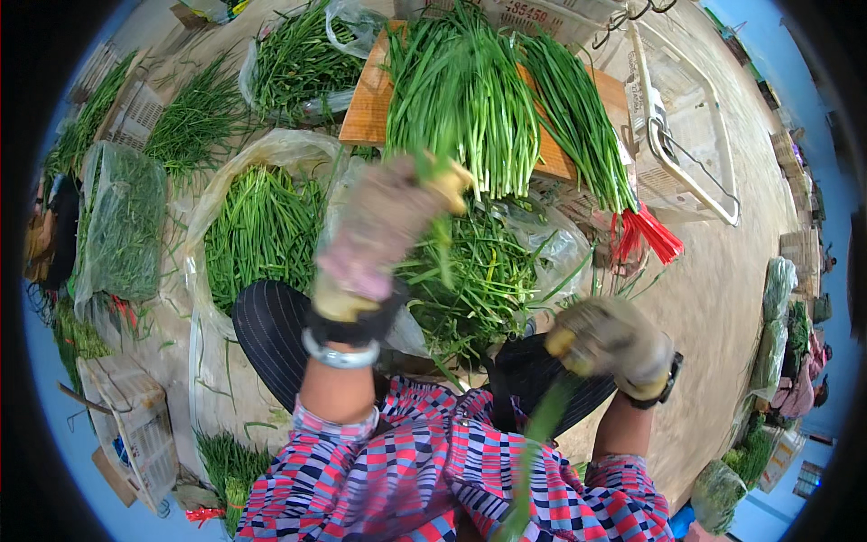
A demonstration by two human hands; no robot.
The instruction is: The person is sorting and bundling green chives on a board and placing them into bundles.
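Both my hands wear dirty beige work gloves and are smeared by motion. My left hand (384, 226) is raised in front of the wooden board, closed on a few chives whose green shows above and below its fingers. My right hand (614, 348) is over my right knee, its fingers curled. A long blurred chive blade (546, 420) trails down from it toward my shirt. On the board (363, 104) lies a large pile of chives (470, 108), white ends toward me. A smaller bunch (578, 126) lies beside it. Loose chives (474, 280) fill a plastic bag between my knees.
Red ties (646, 237) hang at the board's right end, near a white plastic crate (691, 135) with a wire handle. Left stand open bags of chives (262, 235) and a wrapped bundle (126, 221). Another crate (135, 425) is at lower left.
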